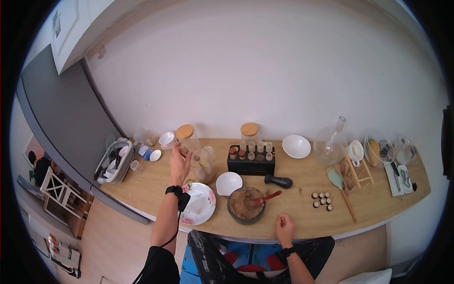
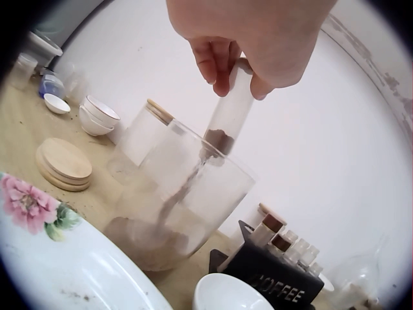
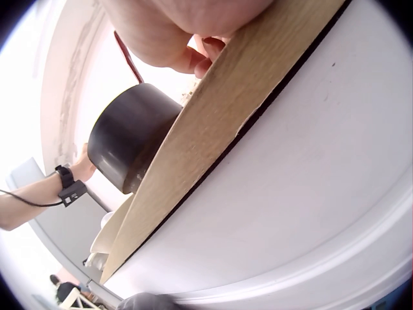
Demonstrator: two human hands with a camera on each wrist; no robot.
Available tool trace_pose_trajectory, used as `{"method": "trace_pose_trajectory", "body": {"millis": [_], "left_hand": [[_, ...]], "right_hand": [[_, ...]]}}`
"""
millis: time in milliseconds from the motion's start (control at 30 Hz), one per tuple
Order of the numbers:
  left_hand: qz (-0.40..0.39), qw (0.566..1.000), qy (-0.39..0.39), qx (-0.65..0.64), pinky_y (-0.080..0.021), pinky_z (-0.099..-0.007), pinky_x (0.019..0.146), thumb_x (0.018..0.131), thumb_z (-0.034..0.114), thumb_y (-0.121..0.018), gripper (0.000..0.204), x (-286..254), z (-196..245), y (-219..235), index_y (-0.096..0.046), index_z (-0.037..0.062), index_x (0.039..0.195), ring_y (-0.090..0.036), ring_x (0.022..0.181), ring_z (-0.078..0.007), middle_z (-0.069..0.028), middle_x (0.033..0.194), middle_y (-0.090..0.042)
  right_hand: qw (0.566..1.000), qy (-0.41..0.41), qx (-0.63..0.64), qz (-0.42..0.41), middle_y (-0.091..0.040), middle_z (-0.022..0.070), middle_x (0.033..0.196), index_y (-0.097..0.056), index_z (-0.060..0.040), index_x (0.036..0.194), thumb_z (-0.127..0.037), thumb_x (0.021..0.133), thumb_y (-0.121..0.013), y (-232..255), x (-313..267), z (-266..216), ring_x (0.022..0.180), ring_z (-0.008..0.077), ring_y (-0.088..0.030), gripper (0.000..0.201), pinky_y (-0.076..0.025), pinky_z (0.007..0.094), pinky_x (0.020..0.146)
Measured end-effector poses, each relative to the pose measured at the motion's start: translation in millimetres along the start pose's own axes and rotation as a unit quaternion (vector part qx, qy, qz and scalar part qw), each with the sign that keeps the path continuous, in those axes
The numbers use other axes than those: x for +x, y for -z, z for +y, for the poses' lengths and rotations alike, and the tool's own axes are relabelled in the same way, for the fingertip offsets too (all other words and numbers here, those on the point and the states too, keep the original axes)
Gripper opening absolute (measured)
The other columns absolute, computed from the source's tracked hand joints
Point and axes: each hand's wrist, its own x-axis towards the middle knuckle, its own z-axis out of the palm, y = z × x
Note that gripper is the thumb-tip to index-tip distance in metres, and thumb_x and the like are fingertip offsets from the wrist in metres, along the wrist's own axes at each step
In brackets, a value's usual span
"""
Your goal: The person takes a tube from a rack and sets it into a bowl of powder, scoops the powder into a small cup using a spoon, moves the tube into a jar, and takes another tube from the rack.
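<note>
My left hand [image 1: 179,165] pinches a clear glass tube [image 2: 233,116] between thumb and fingers, its lower end tipped down at the mouth of a glass jar [image 2: 216,184]. Brown powder [image 2: 219,139] trickles from the tube onto more powder [image 2: 145,242] at the jar's bottom. My right hand [image 1: 285,229] rests at the table's front edge, fingers loosely curled, holding nothing. Left of it stands a dark bowl [image 3: 132,132] filled with brown powder, a red-handled utensil [image 1: 270,197] stuck in it.
A flowered plate [image 1: 198,203] and a white bowl [image 1: 229,182] flank the jar. Behind the dark bowl stands a black rack [image 1: 250,165] of small tubes. A black pestle-like tool [image 1: 279,181], several small corked vials [image 1: 322,201] and a spatula [image 1: 347,203] lie to the right.
</note>
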Motion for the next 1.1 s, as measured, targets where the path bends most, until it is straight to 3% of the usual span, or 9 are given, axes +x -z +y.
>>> {"method": "trace_pose_trajectory", "body": {"millis": [100, 233, 433, 467, 600, 700, 900, 933, 1100], "left_hand": [[-0.087, 0.994, -0.030, 0.054, -0.048, -0.0395, 0.061, 0.081, 0.012, -0.068, 0.037, 0.4, -6.2, 2.7, -0.044, 0.0044, 0.108, -0.062, 0.068, -0.0291, -0.0165, 0.089, -0.062], [-0.027, 0.999, -0.021, 0.008, -0.047, -0.0395, 0.061, 0.081, 0.013, -0.068, 0.038, 4.1, -5.6, 1.4, -0.044, 0.0052, 0.109, -0.062, 0.069, -0.0301, -0.0162, 0.086, -0.064], [-0.030, 0.998, 0.041, 0.048, -0.047, -0.0416, 0.058, 0.081, 0.016, -0.068, 0.045, 1.5, 9.3, 9.3, -0.041, 0.0058, 0.116, -0.062, 0.067, -0.0330, -0.0168, 0.077, -0.063], [-0.077, 0.994, -0.010, 0.073, -0.047, -0.0409, 0.059, 0.081, 0.015, -0.068, 0.048, 3.8, 1.3, 9.7, -0.040, 0.0046, 0.119, -0.063, 0.068, -0.0321, -0.0173, 0.080, -0.064], [0.018, 0.999, 0.039, 0.006, -0.049, -0.0383, 0.061, 0.081, 0.016, -0.069, 0.052, 0.7, 10.8, 6.5, -0.038, 0.0036, 0.121, -0.064, 0.070, -0.0295, -0.0176, 0.087, -0.065], [0.060, 0.998, -0.012, -0.025, -0.049, -0.0373, 0.060, 0.081, 0.017, -0.070, 0.047, -2.8, 24.2, 4.9, -0.042, 0.0042, 0.117, -0.064, 0.069, -0.0285, -0.0171, 0.086, -0.065], [-0.032, 0.999, 0.039, 0.012, -0.049, -0.0385, 0.058, 0.081, 0.020, -0.070, 0.035, -2.5, 8.3, 4.0, -0.050, 0.0061, 0.107, -0.063, 0.065, -0.0272, -0.0158, 0.084, -0.064], [0.041, 0.999, 0.002, -0.020, -0.048, -0.0385, 0.057, 0.081, 0.021, -0.070, 0.037, -2.9, 16.0, 5.2, -0.050, 0.0063, 0.109, -0.063, 0.065, -0.0271, -0.0158, 0.083, -0.064], [0.048, 0.998, 0.032, -0.021, -0.047, -0.0392, 0.056, 0.081, 0.021, -0.070, 0.037, -8.6, 16.0, 6.0, -0.050, 0.0060, 0.108, -0.063, 0.065, -0.0277, -0.0163, 0.082, -0.064]], "right_hand": [[1.000, -0.011, 0.005, 0.002, -0.060, 0.0057, 0.066, -0.063, 0.0000, 0.087, -0.002, 0.083, -0.060, 0.1, -0.8, -4.3, 0.056, 0.0087, -0.055, 0.005, -0.044, 0.0232, 0.052], [1.000, -0.018, 0.003, 0.001, -0.061, 0.0054, 0.066, -0.063, 0.0004, 0.086, -0.002, 0.083, -0.060, -1.0, 1.3, -1.8, 0.056, 0.0082, -0.055, 0.005, -0.044, 0.0228, 0.052], [0.997, -0.058, 0.052, -0.021, -0.061, 0.0039, 0.067, -0.063, 0.0006, 0.085, -0.002, 0.082, -0.060, -1.2, -2.6, 9.6, 0.058, 0.0072, -0.055, 0.005, -0.044, 0.0220, 0.054], [0.997, -0.060, 0.041, -0.027, -0.061, 0.0034, 0.067, -0.063, 0.0005, 0.085, -0.001, 0.082, -0.060, -0.4, -3.0, 13.8, 0.058, 0.0070, -0.055, 0.005, -0.044, 0.0218, 0.054], [0.994, -0.079, 0.064, -0.042, -0.061, 0.0021, 0.068, -0.063, 0.0002, 0.085, 0.001, 0.082, -0.059, 1.7, 11.0, 26.8, 0.058, 0.0072, -0.055, 0.005, -0.044, 0.0212, 0.054], [0.984, -0.119, 0.123, -0.056, -0.061, 0.0028, 0.067, -0.062, 0.0004, 0.086, 0.001, 0.083, -0.058, 5.2, 14.0, 23.7, 0.058, 0.0081, -0.056, 0.005, -0.045, 0.0215, 0.053], [0.975, -0.143, 0.151, -0.072, -0.061, 0.0046, 0.068, -0.061, 0.0007, 0.088, 0.001, 0.085, -0.056, 7.8, 19.3, 9.8, 0.056, 0.0095, -0.056, 0.006, -0.045, 0.0225, 0.050], [0.976, -0.146, 0.147, -0.074, -0.061, 0.0049, 0.069, -0.061, 0.0007, 0.088, 0.002, 0.085, -0.056, 5.9, 18.3, 4.1, 0.056, 0.0096, -0.056, 0.006, -0.045, 0.0224, 0.049], [0.973, -0.143, 0.168, -0.074, -0.061, 0.0052, 0.070, -0.060, 0.0014, 0.088, 0.001, 0.085, -0.056, 13.1, 23.7, -15.7, 0.056, 0.0098, -0.056, 0.006, -0.044, 0.0217, 0.049]]}}
